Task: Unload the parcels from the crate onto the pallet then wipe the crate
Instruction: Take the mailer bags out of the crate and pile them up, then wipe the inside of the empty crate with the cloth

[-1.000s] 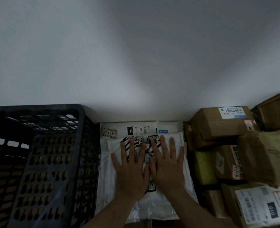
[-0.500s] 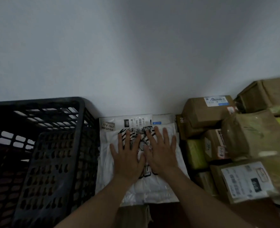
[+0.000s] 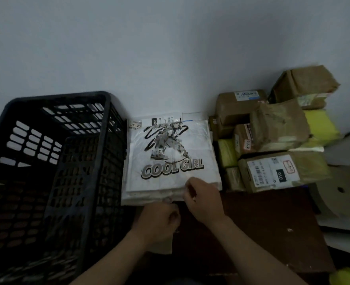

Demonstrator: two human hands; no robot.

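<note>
The black plastic crate (image 3: 52,161) stands at the left against the wall, its inside dark. Beside it a flat white parcel (image 3: 170,153) printed "COOL GIRL" tops a stack of white bags on the dark brown pallet (image 3: 268,227). My right hand (image 3: 202,200) is at the parcel's front edge with fingers and thumb curled onto that edge. My left hand (image 3: 159,221) sits just below the stack's front edge with its fingers curled; whether it holds anything is hidden. A pale sheet (image 3: 163,248) lies under that hand.
Several brown and yellow-green wrapped parcels (image 3: 272,140) are piled right of the white stack against the wall. Grey cardboard pieces (image 3: 342,194) lie at the far right. A yellow-green object (image 3: 347,276) shows at the bottom right corner.
Both hands have lifted off the top of the white parcel and drawn back to its front edge, fingers now curled. The print is uncovered. The camera has tilted and moved closer.
</note>
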